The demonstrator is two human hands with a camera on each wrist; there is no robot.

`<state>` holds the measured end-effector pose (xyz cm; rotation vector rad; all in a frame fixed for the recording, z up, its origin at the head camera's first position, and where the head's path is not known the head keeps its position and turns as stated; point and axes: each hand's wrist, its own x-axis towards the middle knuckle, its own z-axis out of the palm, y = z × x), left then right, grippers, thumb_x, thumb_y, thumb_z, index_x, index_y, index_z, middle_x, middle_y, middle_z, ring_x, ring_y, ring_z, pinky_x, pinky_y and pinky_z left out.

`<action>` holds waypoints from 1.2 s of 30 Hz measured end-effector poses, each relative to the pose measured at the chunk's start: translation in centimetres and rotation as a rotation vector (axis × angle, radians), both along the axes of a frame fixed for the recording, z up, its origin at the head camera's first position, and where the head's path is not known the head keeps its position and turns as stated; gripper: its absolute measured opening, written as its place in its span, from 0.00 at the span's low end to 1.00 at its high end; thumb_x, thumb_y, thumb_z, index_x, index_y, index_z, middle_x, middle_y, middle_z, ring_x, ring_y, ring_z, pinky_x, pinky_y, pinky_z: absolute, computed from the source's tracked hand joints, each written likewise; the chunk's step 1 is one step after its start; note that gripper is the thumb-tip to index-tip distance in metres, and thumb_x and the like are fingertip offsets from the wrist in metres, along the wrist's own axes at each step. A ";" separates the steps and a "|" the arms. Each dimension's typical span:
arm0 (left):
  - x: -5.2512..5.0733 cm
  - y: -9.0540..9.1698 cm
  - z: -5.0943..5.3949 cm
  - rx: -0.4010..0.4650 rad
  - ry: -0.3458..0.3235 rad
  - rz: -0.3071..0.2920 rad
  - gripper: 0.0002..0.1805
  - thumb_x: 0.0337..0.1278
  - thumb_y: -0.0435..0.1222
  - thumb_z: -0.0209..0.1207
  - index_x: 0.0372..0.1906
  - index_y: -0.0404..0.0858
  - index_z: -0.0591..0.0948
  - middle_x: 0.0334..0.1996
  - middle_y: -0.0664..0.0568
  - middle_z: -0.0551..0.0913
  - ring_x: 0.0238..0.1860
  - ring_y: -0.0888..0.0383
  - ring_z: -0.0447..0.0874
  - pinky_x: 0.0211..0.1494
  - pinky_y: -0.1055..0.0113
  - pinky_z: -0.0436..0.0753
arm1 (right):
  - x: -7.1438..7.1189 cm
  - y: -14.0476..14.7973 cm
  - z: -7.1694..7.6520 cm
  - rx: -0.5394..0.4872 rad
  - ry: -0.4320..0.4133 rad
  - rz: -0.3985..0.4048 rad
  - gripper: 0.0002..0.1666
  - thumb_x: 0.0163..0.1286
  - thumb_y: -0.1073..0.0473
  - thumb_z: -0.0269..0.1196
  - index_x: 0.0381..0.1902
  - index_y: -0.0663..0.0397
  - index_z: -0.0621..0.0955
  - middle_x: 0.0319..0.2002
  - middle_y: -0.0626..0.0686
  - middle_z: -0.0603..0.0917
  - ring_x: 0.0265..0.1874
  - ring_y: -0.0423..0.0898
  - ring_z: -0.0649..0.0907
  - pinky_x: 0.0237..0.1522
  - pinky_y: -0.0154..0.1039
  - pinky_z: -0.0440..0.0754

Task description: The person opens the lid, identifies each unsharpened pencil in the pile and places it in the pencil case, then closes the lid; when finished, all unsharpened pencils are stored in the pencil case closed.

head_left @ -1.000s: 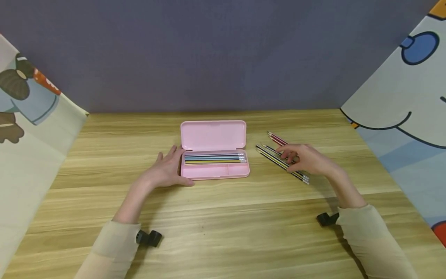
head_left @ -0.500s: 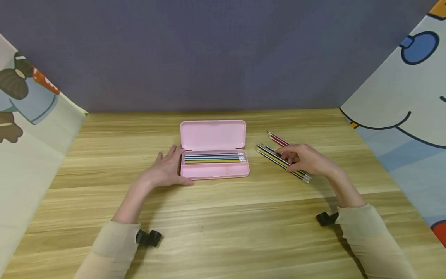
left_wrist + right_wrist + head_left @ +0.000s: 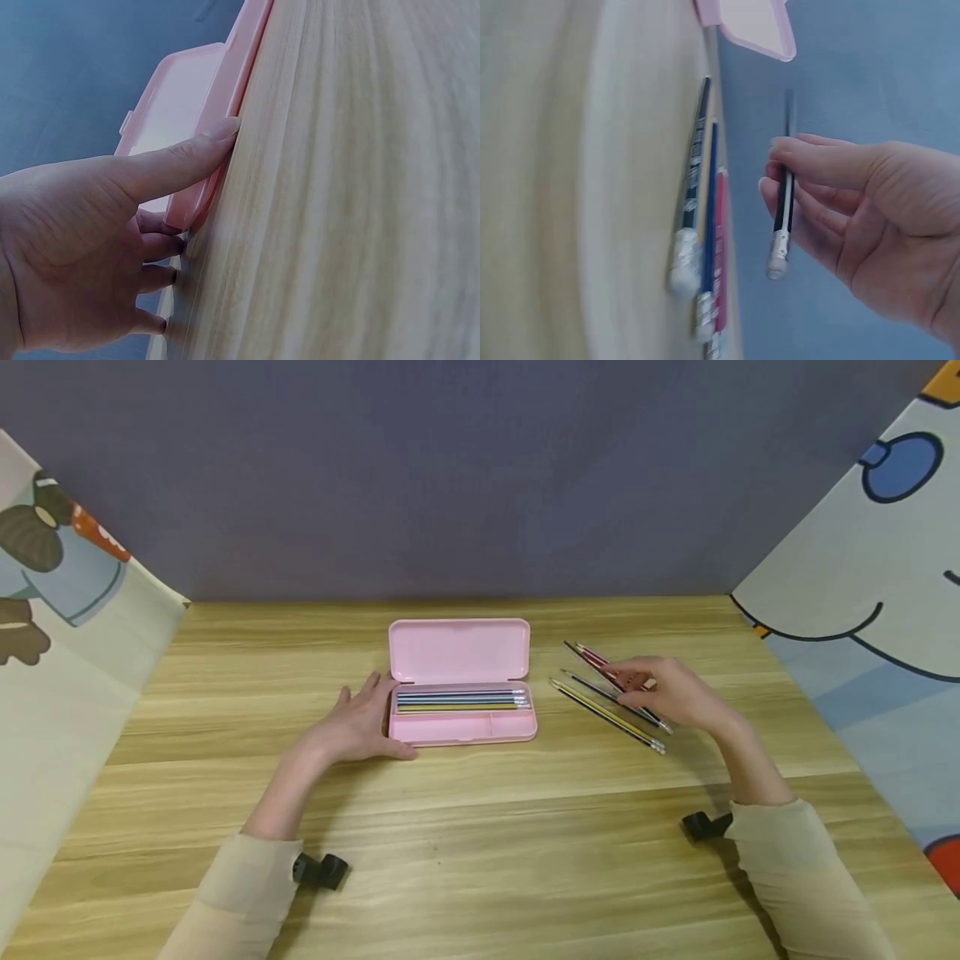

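Note:
My right hand pinches a black striped pencil between thumb and fingers, its eraser end pointing down in the right wrist view and lifted off the table. Under and beside it lie a black-and-yellow pencil pair, a dark blue pencil and red pencils. At the middle of the table is an open pink pencil case, with several striped pencils in its back compartment. My left hand rests on the case's left end, thumb straight along the front wall, other fingers spread at the side.
The wooden table runs back to a dark grey partition. Printed panels stand at the left and right. The case's lid is tipped back behind it. Its front compartments hold nothing visible.
My right hand has picked one black striped pencil out of the loose group and moved slightly up and right with it. The left hand and the case have stayed in place.

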<state>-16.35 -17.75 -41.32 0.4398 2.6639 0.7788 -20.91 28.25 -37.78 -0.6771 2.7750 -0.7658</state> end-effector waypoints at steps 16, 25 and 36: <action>-0.1 0.0 -0.4 -0.005 -0.010 -0.001 0.63 0.47 0.55 0.76 0.81 0.38 0.51 0.84 0.35 0.45 0.84 0.32 0.36 0.80 0.26 0.36 | -1.4 -10.4 2.7 -0.422 0.130 0.011 0.21 0.71 0.70 0.65 0.61 0.63 0.80 0.43 0.62 0.86 0.41 0.45 0.85 0.43 0.31 0.90; 0.0 0.0 -0.2 -0.005 -0.006 0.002 0.64 0.47 0.54 0.76 0.81 0.37 0.51 0.84 0.34 0.45 0.84 0.31 0.37 0.80 0.26 0.37 | -1.9 -16.2 1.8 -0.373 0.134 0.152 0.18 0.70 0.67 0.67 0.57 0.60 0.82 0.44 0.58 0.87 0.44 0.50 0.87 0.45 0.42 0.90; -0.2 0.0 -0.3 -0.018 -0.004 0.007 0.63 0.47 0.55 0.76 0.80 0.36 0.52 0.83 0.34 0.46 0.84 0.32 0.37 0.80 0.27 0.37 | -1.8 -18.0 -0.3 -0.125 0.103 0.311 0.16 0.70 0.67 0.67 0.55 0.54 0.86 0.44 0.52 0.90 0.43 0.44 0.88 0.48 0.42 0.88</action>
